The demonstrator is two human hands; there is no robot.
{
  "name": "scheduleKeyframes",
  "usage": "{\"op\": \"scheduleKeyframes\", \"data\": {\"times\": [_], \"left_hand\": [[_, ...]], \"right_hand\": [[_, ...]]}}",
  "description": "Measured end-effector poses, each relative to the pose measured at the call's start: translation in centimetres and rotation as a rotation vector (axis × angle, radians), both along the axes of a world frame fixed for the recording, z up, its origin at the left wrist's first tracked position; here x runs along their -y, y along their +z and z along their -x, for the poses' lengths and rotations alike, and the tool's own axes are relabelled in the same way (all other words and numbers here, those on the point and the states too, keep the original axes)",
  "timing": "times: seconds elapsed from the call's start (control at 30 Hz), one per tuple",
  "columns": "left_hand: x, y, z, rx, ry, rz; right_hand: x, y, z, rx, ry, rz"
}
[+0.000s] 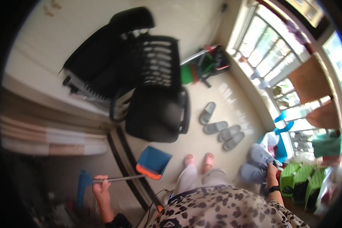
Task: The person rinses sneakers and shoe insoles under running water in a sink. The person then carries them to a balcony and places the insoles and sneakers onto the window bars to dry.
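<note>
My left hand (101,190) is closed round the grey pole of a long-handled dustpan, near a blue brush head (83,186). At the other end of the pole, the blue dustpan (154,161) with an orange edge is over the floor by the dark door track. On the right side, my right hand (272,175) reaches to a grey-blue bundle (254,167), beside green shoe racks (298,178). Its fingers are partly hidden, and what they hold cannot be made out.
Black office chairs (154,114) stand at upper left. Several grey slippers (229,133) lie on the tiled floor (201,144). Green and black items (205,64) lean near the far corner. Barred windows (262,41) and hanging cloths (311,79) line the right. A curtain (57,133) hangs left.
</note>
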State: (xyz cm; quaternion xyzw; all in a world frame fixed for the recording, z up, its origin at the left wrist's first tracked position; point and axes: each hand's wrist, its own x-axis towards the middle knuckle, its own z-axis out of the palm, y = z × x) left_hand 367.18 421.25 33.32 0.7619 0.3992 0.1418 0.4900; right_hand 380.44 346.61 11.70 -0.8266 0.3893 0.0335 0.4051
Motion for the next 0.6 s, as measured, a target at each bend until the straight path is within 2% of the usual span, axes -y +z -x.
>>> {"op": "scheduleKeyframes", "data": {"times": [0.03, 0.07, 0.1, 0.13, 0.23, 0.3, 0.33, 0.37, 0.43, 0.6], "left_hand": [[-1.5, -2.4, 0.8, -0.023, 0.027, 0.004], [-3.0, -5.3, 1.8, -0.009, 0.079, 0.016], [-4.1, -8.0, 2.9, 0.002, 0.139, 0.025], [-5.1, -10.4, 3.4, 0.012, 0.168, 0.047], [-8.7, -17.8, 5.1, -0.08, 0.245, 0.056], [-12.4, -24.8, 7.1, -0.008, 0.411, 0.098], [-13.3, -26.3, 7.4, 0.011, 0.54, 0.092], [-14.0, -27.5, 7.5, 0.037, 0.668, 0.084], [-13.1, -27.3, 5.5, -0.042, 0.741, 0.046], [-10.8, -26.7, 1.1, -0.205, 0.622, 0.112]], "right_hand": [[-1.4, 1.4, -0.2, -0.014, -0.06, 0.035], [0.4, -0.7, 0.6, -0.125, -0.082, -0.015], [1.2, -2.4, 1.4, -0.058, -0.126, -0.121], [-1.3, 0.6, 0.7, -0.118, -0.148, 0.004], [-2.5, 1.4, 1.6, -0.083, -0.166, 0.051], [-3.2, 1.4, 2.3, -0.007, -0.266, 0.076], [-3.6, 2.0, 2.7, -0.001, -0.287, 0.062], [-4.4, 3.6, 2.7, 0.004, -0.307, 0.048], [-4.8, 4.4, 3.3, 0.007, -0.351, 0.051], [-4.1, 4.4, 5.3, -0.008, -0.438, 0.119]]}}
